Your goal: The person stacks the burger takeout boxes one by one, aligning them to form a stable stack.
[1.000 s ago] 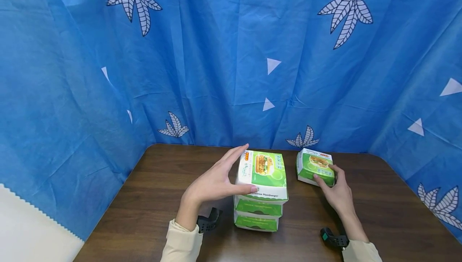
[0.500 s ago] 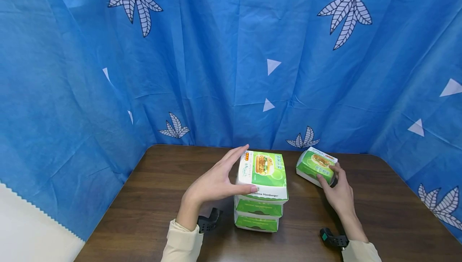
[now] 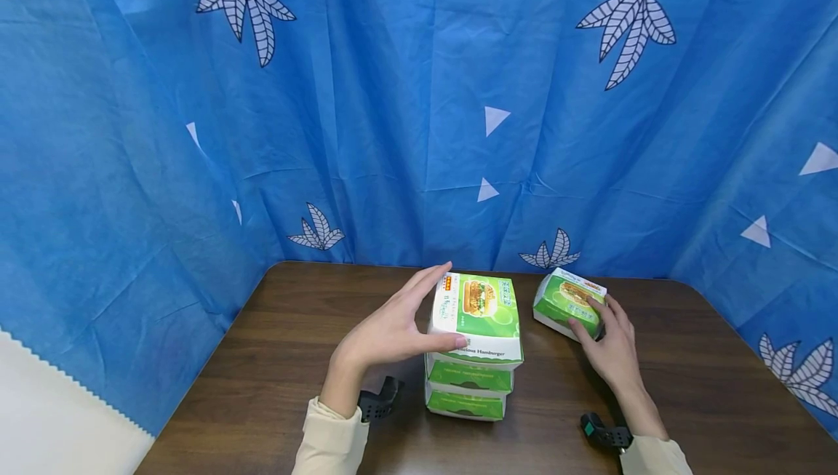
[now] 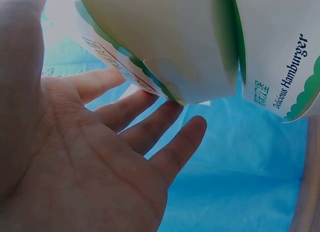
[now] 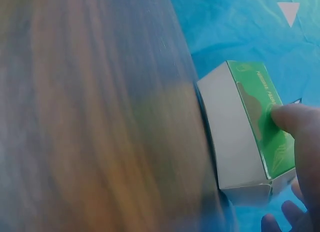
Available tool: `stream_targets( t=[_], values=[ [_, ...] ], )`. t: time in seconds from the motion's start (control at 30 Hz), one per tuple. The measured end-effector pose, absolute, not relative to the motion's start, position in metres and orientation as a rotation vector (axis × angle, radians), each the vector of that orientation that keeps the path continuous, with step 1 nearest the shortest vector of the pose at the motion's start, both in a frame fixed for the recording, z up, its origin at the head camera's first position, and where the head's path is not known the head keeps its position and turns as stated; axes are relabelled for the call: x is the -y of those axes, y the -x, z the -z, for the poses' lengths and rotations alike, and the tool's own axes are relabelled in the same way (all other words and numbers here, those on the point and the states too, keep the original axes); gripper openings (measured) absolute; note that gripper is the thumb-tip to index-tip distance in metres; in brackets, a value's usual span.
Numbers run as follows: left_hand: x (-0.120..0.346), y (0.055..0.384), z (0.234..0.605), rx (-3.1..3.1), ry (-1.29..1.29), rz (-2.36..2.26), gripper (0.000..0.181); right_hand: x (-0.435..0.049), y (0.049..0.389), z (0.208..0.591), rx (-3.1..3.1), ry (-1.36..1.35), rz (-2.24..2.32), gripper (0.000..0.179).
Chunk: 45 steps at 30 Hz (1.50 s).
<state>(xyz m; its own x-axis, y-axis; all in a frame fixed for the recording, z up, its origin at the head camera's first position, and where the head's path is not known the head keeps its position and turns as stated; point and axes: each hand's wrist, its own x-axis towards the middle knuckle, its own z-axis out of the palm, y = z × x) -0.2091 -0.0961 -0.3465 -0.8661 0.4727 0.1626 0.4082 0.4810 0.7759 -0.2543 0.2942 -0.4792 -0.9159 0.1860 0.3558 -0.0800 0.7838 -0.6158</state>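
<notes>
Three green and white hamburger boxes are stacked near the middle of the table. My left hand [image 3: 386, 329] holds the top hamburger box [image 3: 483, 300] at its left side, thumb on the front face and fingers reaching round the back. Beneath it sit the middle box [image 3: 473, 376] and the bottom box [image 3: 466, 404]. In the left wrist view, the fingers touch the side of the top box [image 4: 170, 36]. Farther back on the right, my right hand [image 3: 612, 351] grips another hamburger box [image 3: 564, 304], turned at an angle. Its thumb presses the green face [image 5: 267, 137] in the right wrist view.
A brown wooden table [image 3: 262, 358] carries the boxes. Behind and beside it hangs a blue curtain [image 3: 393, 133] with leaf patterns. Black straps [image 3: 380, 402] are on both wrists.
The box at my right hand has turned from nearly straight to angled, then shifted slightly left. My right fingers have moved a little with it. The left hand and stack have stayed still.
</notes>
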Motion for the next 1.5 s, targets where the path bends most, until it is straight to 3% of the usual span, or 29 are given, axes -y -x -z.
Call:
stream_targets(
  t=[0.27, 0.67, 1.27, 1.5],
  values=[
    [0.096, 0.208, 0.346, -2.642, -0.781, -1.355, 0.100, -0.290, 0.255, 0.474, 2.643, 0.155, -1.089, 0.087],
    [0.097, 0.208, 0.345, -2.647, -0.780, -1.350, 0.101, -0.284, 0.257, 0.474, 2.637, 0.136, -1.078, 0.085],
    [0.097, 0.208, 0.345, -2.644, -0.769, -1.346, 0.102, -0.275, 0.255, 0.470, 2.844, 0.130, -1.047, 0.105],
    [0.097, 0.207, 0.345, -2.645, -0.774, -1.347, 0.101, -0.274, 0.256, 0.476, 2.778, 0.109, -1.021, 0.106]
  ],
)
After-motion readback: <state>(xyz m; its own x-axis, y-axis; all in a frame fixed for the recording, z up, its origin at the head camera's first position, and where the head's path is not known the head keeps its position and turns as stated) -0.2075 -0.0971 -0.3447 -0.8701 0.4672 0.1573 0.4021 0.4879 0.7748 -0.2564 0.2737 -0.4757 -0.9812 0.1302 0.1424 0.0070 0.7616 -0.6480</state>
